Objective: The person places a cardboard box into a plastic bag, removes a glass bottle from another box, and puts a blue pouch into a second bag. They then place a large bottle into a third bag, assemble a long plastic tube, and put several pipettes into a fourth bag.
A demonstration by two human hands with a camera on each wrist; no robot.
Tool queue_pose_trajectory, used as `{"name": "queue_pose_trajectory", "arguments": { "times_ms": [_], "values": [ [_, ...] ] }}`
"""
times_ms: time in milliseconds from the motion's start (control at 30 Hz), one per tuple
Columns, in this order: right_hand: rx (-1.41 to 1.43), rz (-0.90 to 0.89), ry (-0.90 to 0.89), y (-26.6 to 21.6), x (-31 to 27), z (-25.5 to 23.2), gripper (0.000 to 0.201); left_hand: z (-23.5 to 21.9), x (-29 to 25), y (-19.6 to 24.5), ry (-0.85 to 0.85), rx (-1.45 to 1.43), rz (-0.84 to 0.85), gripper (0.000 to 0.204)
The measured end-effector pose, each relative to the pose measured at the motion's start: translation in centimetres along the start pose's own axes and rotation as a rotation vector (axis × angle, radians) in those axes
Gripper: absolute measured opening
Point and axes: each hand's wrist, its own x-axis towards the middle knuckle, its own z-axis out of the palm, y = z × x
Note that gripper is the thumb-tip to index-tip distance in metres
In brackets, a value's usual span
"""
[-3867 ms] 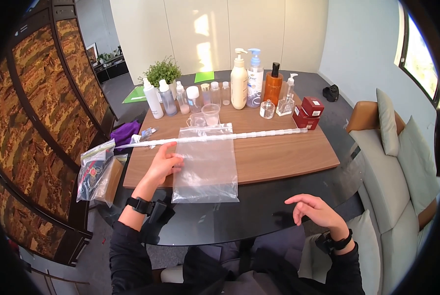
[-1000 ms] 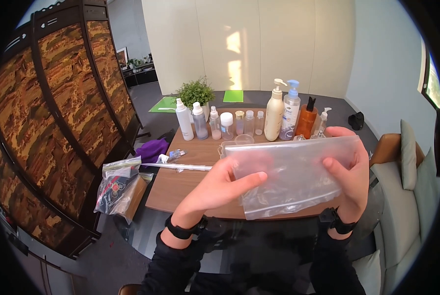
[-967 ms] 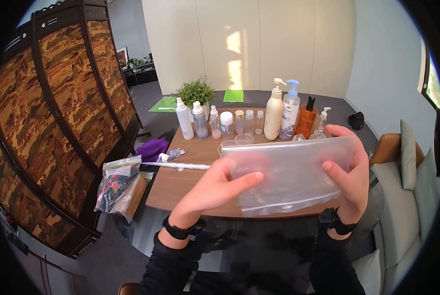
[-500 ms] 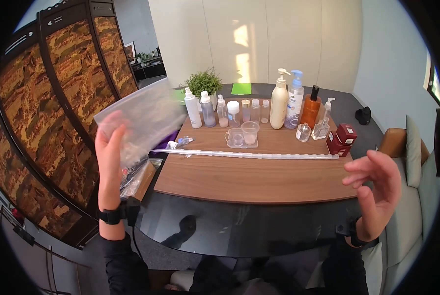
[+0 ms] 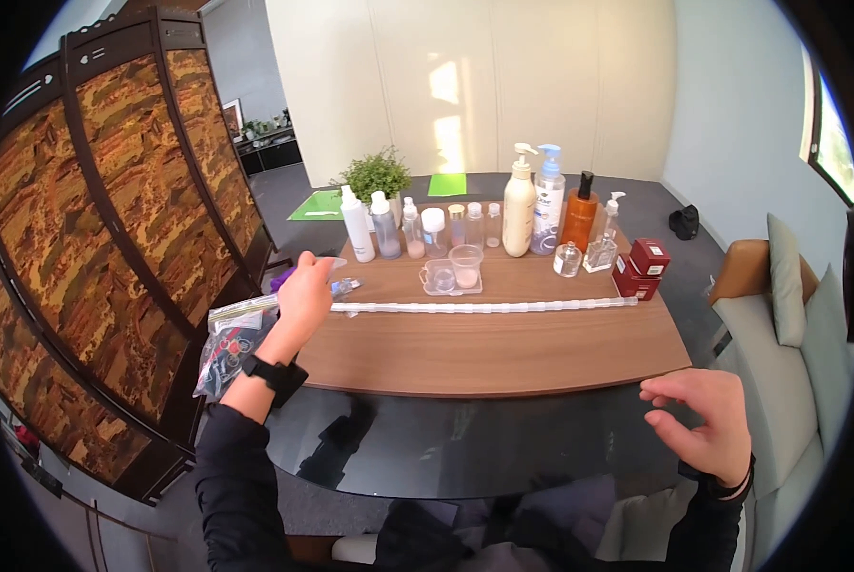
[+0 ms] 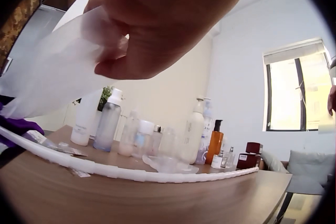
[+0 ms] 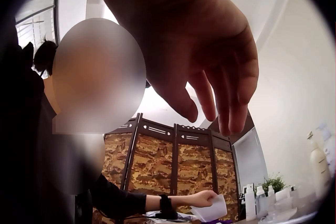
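Left hand (image 5: pixel 305 300) pinching a translucent plastic bag (image 6: pixel 52 69) above the left end of the table (image 5: pixel 503 353), right hand (image 5: pixel 705 421) loosely curved, holding nothing, by the near right corner, bottles (image 5: pixel 519 212) standing along the back

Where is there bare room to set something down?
On the wooden board, between the white strip and the board's front edge; also the black tabletop in front. It's crowded behind the strip, with cup, bottles and red boxes, and at left, around the left hand and filled bag.
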Motion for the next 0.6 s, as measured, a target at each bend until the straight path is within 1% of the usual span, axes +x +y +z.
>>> {"name": "queue_pose_trajectory", "arguments": {
  "times_ms": [33, 133, 233, 267, 300, 367, 400, 467, 500, 533, 600],
  "values": [
    [-0.018, 0.011, -0.020, -0.2, -0.2, -0.1, 0.029, 1.1, 0.4, 0.4, -0.068, 0.025, 0.019, 0.031],
    [-0.083, 0.033, -0.080, -0.4, -1.0, -0.4, 0.027, 4.4, 2.4, 1.5, -0.227, 0.082, -0.064, 0.030],
    [-0.133, 0.074, -0.115, -0.3, -1.8, -0.7, 0.025, 7.1, 4.2, 2.0, -0.275, -0.116, -0.138, 0.053],
    [-0.147, 0.093, -0.121, -0.2, -2.1, -0.8, 0.025, 8.4, 4.6, 1.8, -0.260, -0.127, -0.092, 0.061],
    [-0.163, 0.108, -0.127, 0.0, -2.4, -0.9, 0.024, 7.7, 4.7, 2.9, -0.268, -0.192, -0.070, 0.060],
    [-0.191, 0.137, -0.146, 0.5, -2.9, -1.1, 0.024, 4.8, 4.0, 6.1, -0.292, -0.320, -0.032, 0.057],
    [-0.191, 0.166, -0.173, 0.8, -3.0, -1.0, 0.025, 4.4, 3.6, 6.8, -0.282, -0.350, 0.026, 0.054],
    [-0.188, 0.222, -0.232, 1.3, -3.1, -0.8, 0.027, 2.3, 2.4, 8.5, -0.409, -0.423, 0.050, 0.053],
    [-0.202, 0.207, -0.290, 1.5, -3.0, -0.6, 0.028, 1.8, 1.9, 9.0, -0.473, -0.460, 0.061, 0.052],
    [-0.216, 0.191, -0.347, 1.6, -2.7, -0.3, 0.030, 1.9, 1.5, 8.8, -0.541, -0.456, 0.137, 0.057],
    [-0.223, 0.134, -0.471, 2.4, -2.7, 0.4, 0.034, 2.1, 0.1, 8.5, -0.779, -0.371, 0.270, 0.063]
  ]
}}
